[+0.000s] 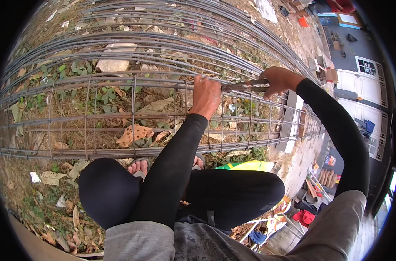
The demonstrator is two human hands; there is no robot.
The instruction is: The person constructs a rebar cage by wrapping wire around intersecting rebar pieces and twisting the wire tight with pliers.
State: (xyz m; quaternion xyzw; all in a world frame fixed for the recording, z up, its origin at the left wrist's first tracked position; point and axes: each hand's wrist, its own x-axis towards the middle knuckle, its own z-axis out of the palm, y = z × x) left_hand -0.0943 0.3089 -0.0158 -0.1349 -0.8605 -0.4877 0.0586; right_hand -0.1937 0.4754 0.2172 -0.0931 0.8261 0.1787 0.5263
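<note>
A cage of rusty steel rebar (135,114) with square stirrups runs across in front of my knees, raised over the ground. My left hand (205,95) is closed at the cage's far upper bar, its fingers curled over and partly hidden; any tie wire there is too small to see. My right hand (281,81) grips the handles of metal pincers (246,86), which lie almost level. Their jaws point left and meet the bar at a stirrup joint, just right of my left hand.
Long loose rebar rods (172,43) lie beyond the cage. A pale stone block (115,58) sits under them among leaves. A green-yellow sack (250,166) is by my feet, and a light beam (290,126) stands under the cage's right part. A building with white doors (359,78) is at right.
</note>
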